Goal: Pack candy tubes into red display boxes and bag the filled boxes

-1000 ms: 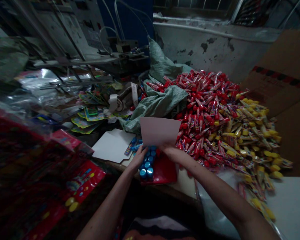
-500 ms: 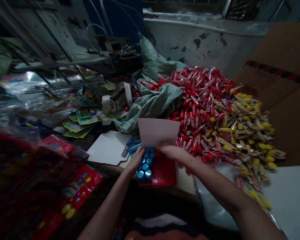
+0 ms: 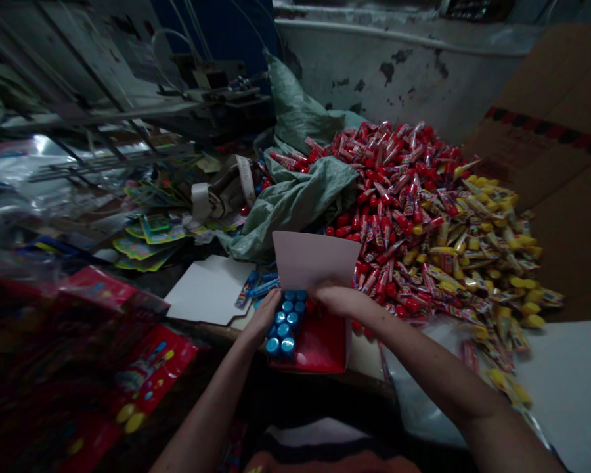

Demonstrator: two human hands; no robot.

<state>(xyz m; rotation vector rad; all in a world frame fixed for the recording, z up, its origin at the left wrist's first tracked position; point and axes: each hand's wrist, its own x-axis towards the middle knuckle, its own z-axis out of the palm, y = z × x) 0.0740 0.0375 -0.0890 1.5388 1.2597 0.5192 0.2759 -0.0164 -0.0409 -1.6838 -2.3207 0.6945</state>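
Head view: A heap of red-capped tubes (image 3: 394,180) lies beyond the work position and to its right, merging into yellow-capped tubes (image 3: 477,253) on the right. A green woven sack (image 3: 308,197) lies crumpled against the heap's left side. Brown cardboard (image 3: 556,197) stands at far right. White card sheets (image 3: 207,292) lie left of center, with loose blue tubes (image 3: 263,288) at their right edge. Red printed packages (image 3: 152,361) occupy the near left.

The open red box (image 3: 325,361) sits at the table edge, between the hands. A white panel (image 3: 318,256) stands upright at its far side. Upright blue-capped tubes (image 3: 283,330) fill the left portion in rows.

The left hand (image 3: 264,314) is against the box's left side; its grip cannot be determined. The right hand (image 3: 333,297) reaches over the far right portion, fingers bent; red caps (image 3: 310,306) show beside its fingertips, but whether it grasps any cannot be determined.
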